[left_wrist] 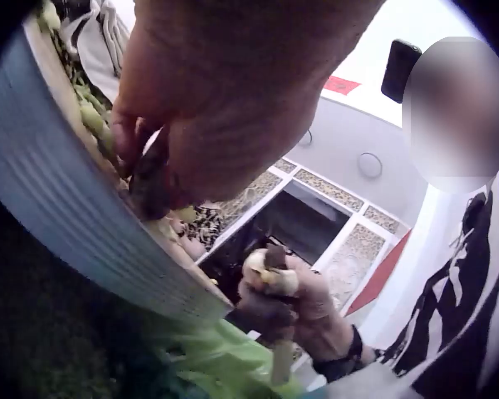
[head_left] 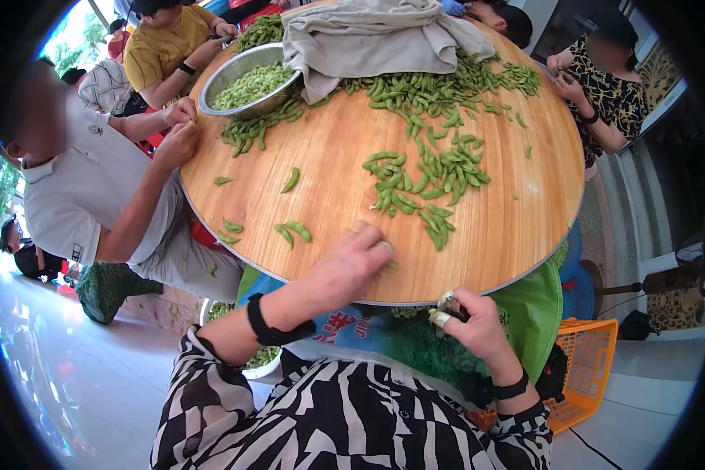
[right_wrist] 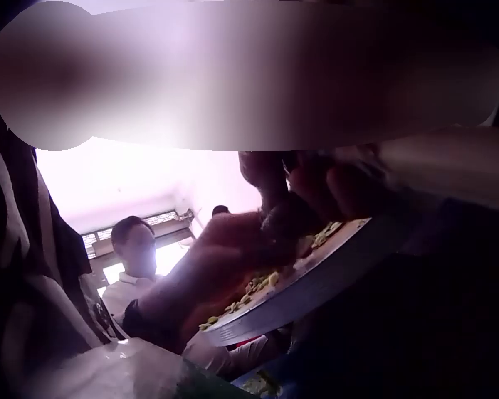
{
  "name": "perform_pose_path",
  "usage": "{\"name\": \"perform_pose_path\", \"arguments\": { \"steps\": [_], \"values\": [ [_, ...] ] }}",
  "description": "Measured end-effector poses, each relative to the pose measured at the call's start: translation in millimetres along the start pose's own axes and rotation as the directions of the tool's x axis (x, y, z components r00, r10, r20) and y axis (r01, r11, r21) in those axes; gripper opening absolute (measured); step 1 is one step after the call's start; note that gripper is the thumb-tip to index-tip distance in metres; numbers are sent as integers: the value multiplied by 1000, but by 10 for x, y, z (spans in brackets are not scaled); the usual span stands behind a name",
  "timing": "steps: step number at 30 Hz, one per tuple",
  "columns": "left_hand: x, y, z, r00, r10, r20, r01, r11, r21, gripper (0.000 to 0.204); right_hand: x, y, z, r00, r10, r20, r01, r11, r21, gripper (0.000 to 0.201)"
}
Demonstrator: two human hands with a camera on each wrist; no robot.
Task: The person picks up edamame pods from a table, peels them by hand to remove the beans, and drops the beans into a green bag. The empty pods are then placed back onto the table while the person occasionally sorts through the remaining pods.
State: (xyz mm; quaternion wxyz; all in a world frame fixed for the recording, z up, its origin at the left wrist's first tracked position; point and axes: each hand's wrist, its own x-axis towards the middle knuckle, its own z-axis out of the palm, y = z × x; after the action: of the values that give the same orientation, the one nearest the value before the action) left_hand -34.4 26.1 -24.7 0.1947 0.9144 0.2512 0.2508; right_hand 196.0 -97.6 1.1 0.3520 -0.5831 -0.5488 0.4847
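My left hand (head_left: 351, 262) is over the near edge of the round wooden table (head_left: 329, 188), its fingertips down at the tabletop. A bit of green soybean pod (head_left: 391, 265) shows at those fingertips. My right hand (head_left: 474, 321) is just off the table's rim with fingers curled toward the thumb. Pale, stained wraps (head_left: 442, 319) cover its digit tips, also seen on the right hand (left_wrist: 291, 295) in the left wrist view. I cannot tell whether it holds a pod. A loose pile of green pods (head_left: 454, 168) lies ahead of my hands; two pods (head_left: 298, 230) lie left of them.
A metal colander (head_left: 247, 106) of shelled beans stands at the back left, beside a grey cloth (head_left: 384, 43) over more pods. Green plastic (head_left: 536, 301) hangs below the rim, near an orange crate (head_left: 591, 368). Other people sit around the table.
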Motion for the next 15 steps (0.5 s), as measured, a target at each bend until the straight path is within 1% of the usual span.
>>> {"name": "perform_pose_path", "arguments": {
  "steps": [1,2,3,4,5,6,7,8,9,10,11,13,14,15],
  "values": [
    [-50,-97,-60,998,-43,-41,44,998,35,21,-10,14,3,998,51,28,-51,999,-3,10],
    [-103,-198,-141,988,-145,-45,147,988,52,22,-18,25,-26,996,51,68,-44,994,-101,13],
    [-147,-296,-238,968,-246,-52,249,966,70,22,-25,6,-29,997,48,66,-41,994,-97,13],
    [-176,-396,-361,969,-243,-49,246,966,74,22,-34,-29,-22,997,-19,74,28,992,-123,17],
    [-184,-495,-494,952,-304,-35,303,922,241,22,-40,-47,-19,993,-86,81,97,984,-149,22],
    [-141,-522,-591,930,-366,-33,347,848,400,22,-41,-30,-31,993,-89,78,100,984,-146,22],
    [-79,-505,-636,931,-364,-33,345,847,404,22,-42,-5,-51,989,-83,123,104,979,-177,25],
    [-8,-460,-677,954,-300,3,267,853,449,23,-42,7,-63,983,-76,170,111,972,-209,29],
    [54,-408,-684,970,-238,41,188,851,490,24,-37,-3,-54,982,-81,172,116,971,-207,29],
    [115,-380,-571,987,-132,-86,155,921,358,22,-34,-21,-35,982,-124,144,147,976,-161,30],
    [199,-334,-487,987,-131,-87,154,921,358,22,-34,-34,-20,980,-163,112,176,978,-117,30],
    [375,-209,-375,985,-169,33,155,951,268,19,-34,-36,-19,980,-170,105,181,978,-102,30],
    [412,-203,-348,985,-168,29,154,951,266,19,-36,-37,-32,979,-178,101,187,979,-87,30],
    [448,-214,-327,974,-180,139,122,929,349,15,-55,-37,-48,979,-180,101,189,978,-90,30]
  ]
}}
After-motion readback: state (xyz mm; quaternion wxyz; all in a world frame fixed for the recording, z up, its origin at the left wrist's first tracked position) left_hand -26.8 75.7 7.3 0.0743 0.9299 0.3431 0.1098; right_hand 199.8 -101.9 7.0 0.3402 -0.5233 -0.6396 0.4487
